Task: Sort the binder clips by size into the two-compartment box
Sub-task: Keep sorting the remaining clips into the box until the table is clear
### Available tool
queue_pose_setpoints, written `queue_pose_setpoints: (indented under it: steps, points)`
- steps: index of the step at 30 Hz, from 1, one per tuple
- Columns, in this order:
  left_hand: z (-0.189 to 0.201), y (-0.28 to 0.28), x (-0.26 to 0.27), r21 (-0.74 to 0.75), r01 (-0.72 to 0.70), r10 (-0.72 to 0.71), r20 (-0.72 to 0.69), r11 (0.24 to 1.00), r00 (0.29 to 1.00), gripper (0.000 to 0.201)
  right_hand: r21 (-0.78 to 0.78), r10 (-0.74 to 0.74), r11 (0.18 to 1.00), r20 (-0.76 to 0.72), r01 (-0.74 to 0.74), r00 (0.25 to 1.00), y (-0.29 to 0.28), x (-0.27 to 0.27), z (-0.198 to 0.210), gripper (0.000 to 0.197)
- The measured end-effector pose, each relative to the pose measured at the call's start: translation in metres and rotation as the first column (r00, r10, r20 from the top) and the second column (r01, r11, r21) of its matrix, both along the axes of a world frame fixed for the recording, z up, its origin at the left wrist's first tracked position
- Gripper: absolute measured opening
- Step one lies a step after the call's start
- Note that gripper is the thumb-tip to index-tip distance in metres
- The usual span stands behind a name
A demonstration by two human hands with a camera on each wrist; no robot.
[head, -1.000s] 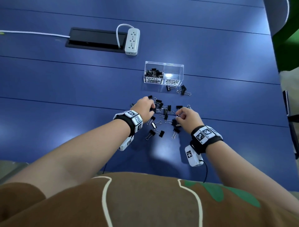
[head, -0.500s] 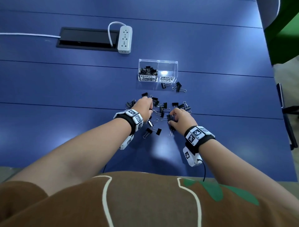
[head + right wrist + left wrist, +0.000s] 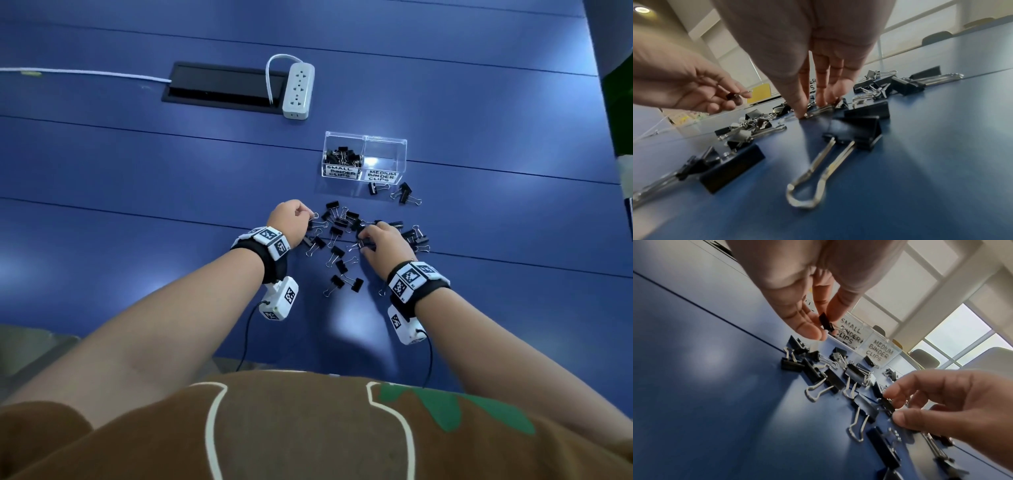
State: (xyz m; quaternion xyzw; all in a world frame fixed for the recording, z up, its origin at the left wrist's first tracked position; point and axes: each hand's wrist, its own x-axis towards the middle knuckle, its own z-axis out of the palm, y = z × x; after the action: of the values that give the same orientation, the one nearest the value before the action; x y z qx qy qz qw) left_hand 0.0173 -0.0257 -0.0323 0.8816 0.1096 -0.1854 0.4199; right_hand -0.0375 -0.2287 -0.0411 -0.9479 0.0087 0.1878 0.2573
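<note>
Several black binder clips (image 3: 337,240) of two sizes lie scattered on the blue table (image 3: 137,178). Beyond them stands the clear two-compartment box (image 3: 365,137). Its left side, labelled SMALL BINDER CLIPS, holds several clips; its right side, labelled MEDIUM, shows none. My left hand (image 3: 308,219) hovers at the pile's left edge and pinches a small clip (image 3: 825,321) between thumb and fingers, just above the table. My right hand (image 3: 363,240) reaches down into the pile's middle, where thumb and forefinger pinch a binder clip (image 3: 887,404) that still lies on the table.
Three clips (image 3: 406,193) lie apart, just in front of the box's medium side. A white power strip (image 3: 298,90) and a black cable hatch (image 3: 222,85) sit farther back on the left. A white cable (image 3: 85,73) runs off to the left.
My right hand has moved left and forward into the middle of the pile and closed on a clip. The left hand has drifted slightly left, still curled on its small clip.
</note>
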Motion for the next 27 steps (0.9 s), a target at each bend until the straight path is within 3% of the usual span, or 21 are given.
queue_pose_setpoints:
  steps: [5,13,18,23,27]
  points:
    - [0.004,-0.001,0.015,-0.035,-0.048,0.048,0.014,0.998,0.999,0.023,-0.039,0.087,0.996,0.029,-0.086,0.996,0.006,0.005,0.001,0.015]
    - [0.031,-0.030,0.085,-0.006,-0.017,0.017,0.134,1.000,0.991,0.009,0.039,0.096,0.995,0.006,-0.096,0.995,-0.001,0.008,0.004,0.006]
    - [0.037,-0.050,0.116,0.033,0.050,-0.055,0.164,0.998,0.985,0.022,0.066,0.077,0.995,0.029,-0.079,0.997,-0.012,0.016,0.006,0.009]
    - [0.039,-0.053,0.121,0.101,0.135,-0.151,0.171,0.986,0.974,0.018,0.079,0.220,0.972,0.026,-0.222,0.975,-0.006,0.017,0.004,0.025]
    - [0.036,-0.037,0.104,0.122,0.146,-0.165,0.166,0.982,0.972,0.016,0.023,0.270,0.963,-0.015,-0.270,0.963,0.001,0.022,0.004,0.018]
